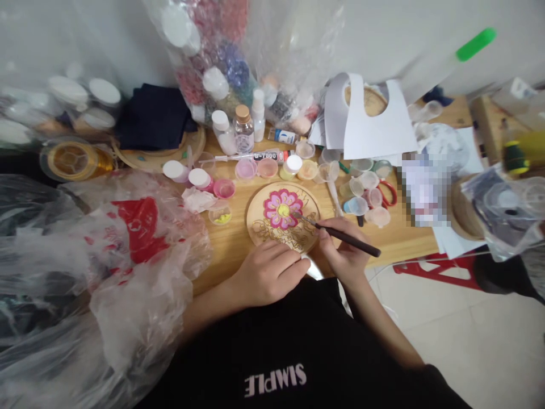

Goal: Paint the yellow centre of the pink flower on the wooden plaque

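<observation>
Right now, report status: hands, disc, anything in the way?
Right hand gripping tool, tip at flower. Left hand at near edge of disc. Flower pink and yellow, gold outlines nearer the hands. Cups crowding far side.

The surface [232,244] is wood, smooth and visibly grained, under a pale, matt round board [256,211] traced with shiny, gold-toned wire [266,234]. The slim tool [349,238] pairs a smooth, dark handle with a metal-looking shaft. Small cups [355,205] look like translucent plastic; the bag [140,318] is crinkled, glossy clear plastic. The folded stack [151,116] resembles matt cloth, the cut sheet [374,133] plain matt paper, the shirt [255,341] dull fabric.
</observation>
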{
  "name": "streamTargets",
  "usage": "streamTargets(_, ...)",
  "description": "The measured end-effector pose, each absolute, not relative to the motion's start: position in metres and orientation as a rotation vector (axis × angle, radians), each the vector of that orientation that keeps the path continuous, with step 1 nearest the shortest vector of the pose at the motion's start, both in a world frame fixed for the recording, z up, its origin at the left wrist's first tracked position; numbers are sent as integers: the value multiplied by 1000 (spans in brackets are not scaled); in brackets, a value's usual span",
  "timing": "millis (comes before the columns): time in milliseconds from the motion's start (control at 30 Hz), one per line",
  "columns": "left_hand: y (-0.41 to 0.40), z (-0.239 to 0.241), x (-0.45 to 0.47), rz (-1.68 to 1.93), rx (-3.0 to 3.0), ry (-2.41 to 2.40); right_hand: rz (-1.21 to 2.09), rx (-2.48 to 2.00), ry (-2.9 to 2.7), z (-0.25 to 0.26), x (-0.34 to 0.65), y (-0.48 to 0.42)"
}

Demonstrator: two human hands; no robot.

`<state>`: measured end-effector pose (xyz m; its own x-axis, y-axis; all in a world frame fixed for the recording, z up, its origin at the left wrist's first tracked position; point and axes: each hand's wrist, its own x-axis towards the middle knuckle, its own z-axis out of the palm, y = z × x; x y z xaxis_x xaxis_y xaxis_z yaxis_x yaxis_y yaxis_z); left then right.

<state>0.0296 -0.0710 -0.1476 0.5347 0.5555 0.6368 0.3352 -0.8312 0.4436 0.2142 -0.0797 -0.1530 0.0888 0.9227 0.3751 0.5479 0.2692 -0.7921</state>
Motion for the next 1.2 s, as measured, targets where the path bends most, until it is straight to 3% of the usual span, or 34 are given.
streamTargets(1200, -72, -145, 27, 1140, 2543, 755, 509, -1396, -1588, -156, 216, -79)
